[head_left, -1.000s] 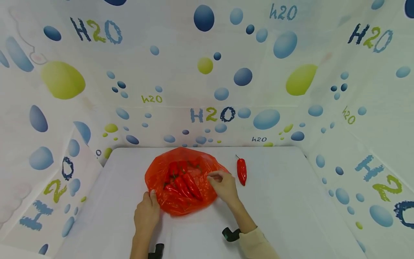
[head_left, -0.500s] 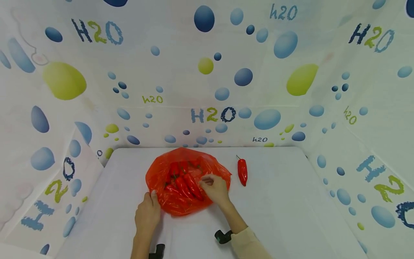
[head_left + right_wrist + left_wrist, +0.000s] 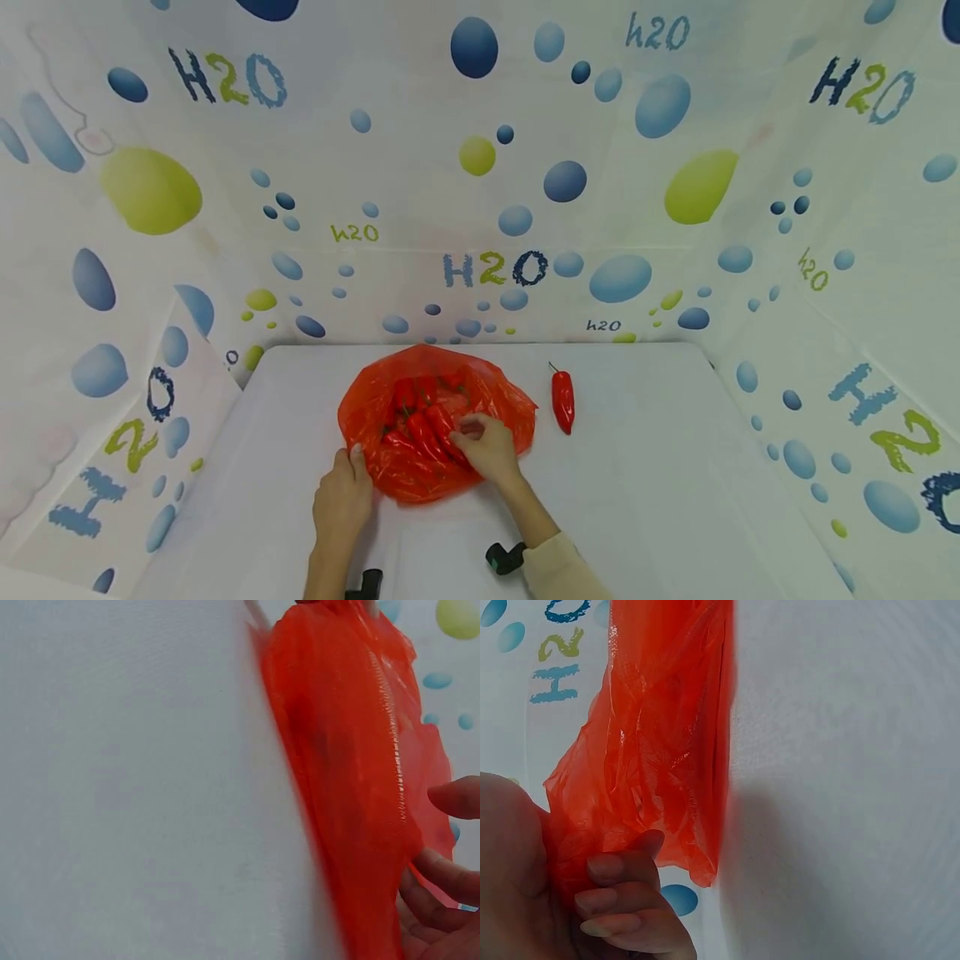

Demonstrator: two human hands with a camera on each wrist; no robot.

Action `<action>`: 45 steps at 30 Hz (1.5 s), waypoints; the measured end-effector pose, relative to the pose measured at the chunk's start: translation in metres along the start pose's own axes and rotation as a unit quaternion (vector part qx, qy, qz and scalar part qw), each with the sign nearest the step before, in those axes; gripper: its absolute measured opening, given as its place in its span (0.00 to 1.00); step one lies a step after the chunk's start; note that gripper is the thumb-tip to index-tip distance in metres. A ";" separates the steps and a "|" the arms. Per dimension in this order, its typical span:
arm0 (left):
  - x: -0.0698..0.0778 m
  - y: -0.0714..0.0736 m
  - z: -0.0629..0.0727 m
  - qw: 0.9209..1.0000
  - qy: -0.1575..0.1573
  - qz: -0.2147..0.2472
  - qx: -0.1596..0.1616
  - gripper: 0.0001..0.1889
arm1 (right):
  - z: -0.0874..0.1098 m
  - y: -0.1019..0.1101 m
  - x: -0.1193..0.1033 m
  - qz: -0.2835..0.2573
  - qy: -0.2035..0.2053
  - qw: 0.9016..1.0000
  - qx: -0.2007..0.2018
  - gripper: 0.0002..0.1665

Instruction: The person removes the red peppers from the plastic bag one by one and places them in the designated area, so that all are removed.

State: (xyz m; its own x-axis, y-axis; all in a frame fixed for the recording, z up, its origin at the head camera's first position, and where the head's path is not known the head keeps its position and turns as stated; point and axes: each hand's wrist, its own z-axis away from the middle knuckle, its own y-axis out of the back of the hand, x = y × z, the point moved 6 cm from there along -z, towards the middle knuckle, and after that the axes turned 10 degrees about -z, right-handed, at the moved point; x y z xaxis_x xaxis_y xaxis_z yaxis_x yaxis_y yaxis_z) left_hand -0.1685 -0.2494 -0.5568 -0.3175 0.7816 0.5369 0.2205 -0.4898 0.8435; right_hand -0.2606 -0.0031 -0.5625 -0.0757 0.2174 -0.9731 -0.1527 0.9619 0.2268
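One long, glossy red pepper point(image 3: 562, 403) is laid near the far edge of the desk point(image 3: 645, 475); other peppers point(image 3: 423, 433) are left in the translucent red plastic bag point(image 3: 365, 408), gripped by the left hand point(image 3: 343, 493); the right hand point(image 3: 487, 447) is held unclosed.

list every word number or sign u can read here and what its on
"H2O": large, repeated on the patterned backdrop
"h2O": small, repeated on the backdrop
"O": small, by the backdrop's left fold
Red bag and loose red pepper: no text seen
Black wrist devices: any marking too small to read

The right grip point(image 3: 448, 919) touches a crinkled red bag point(image 3: 337, 765).
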 end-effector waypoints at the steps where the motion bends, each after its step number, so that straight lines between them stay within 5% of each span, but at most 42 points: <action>1: 0.000 0.000 0.000 1.000 0.001 -0.001 -0.001 0.29 | 0.000 -0.001 0.001 -0.004 -0.002 1.000 -0.003 0.19; 16: -0.001 0.001 -0.001 1.000 0.002 -0.007 0.007 0.30 | 0.002 -0.006 0.001 -0.022 0.008 1.000 -0.019 0.23; 27: 0.003 0.001 0.002 1.000 -0.003 -0.010 0.004 0.27 | 0.005 -0.004 0.010 0.021 0.017 0.999 -0.026 0.25; 45: 0.002 -0.001 0.001 1.000 0.002 -0.015 0.019 0.25 | 0.005 -0.001 0.013 0.029 0.022 0.999 -0.020 0.15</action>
State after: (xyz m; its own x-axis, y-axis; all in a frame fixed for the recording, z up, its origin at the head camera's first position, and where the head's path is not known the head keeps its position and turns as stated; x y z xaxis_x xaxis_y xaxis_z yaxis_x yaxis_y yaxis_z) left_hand -0.1680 -0.2469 -0.5571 -0.3279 0.7947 0.5109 0.2448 -0.4509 0.8584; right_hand -0.2567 0.0002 -0.5759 -0.1282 0.2640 -0.9560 -0.1868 0.9402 0.2847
